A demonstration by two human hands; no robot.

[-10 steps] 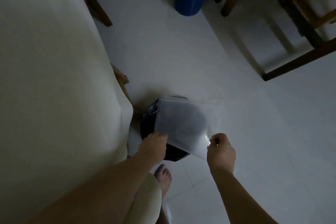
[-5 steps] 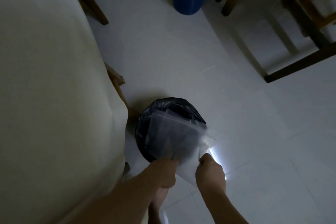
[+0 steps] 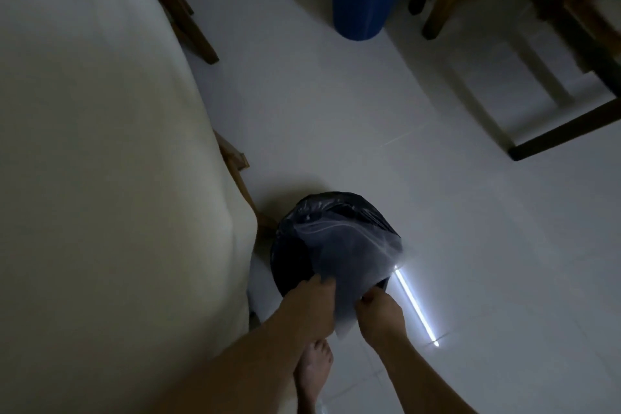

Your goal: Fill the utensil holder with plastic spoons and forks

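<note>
- The utensil holder, spoons and forks are nowhere in view, so I cannot tell how full the holder is
- A clear plastic bag (image 3: 349, 255), apparently empty, hangs over the black-lined bin (image 3: 292, 259)
- The left hand (image 3: 311, 307) pinches the bag's near edge on the tablecloth side of the bin; the right hand (image 3: 378, 312) pinches it on the opposite side
- This looks like discarding packaging, likely a late step
- A tablecloth (image 3: 100, 178) hangs just beside the bin; a blue bucket (image 3: 366, 7) stands well beyond it

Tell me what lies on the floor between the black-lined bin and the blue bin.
Nothing: in the head view, bare pale tile runs from the black-lined bin to the blue bin.
</note>
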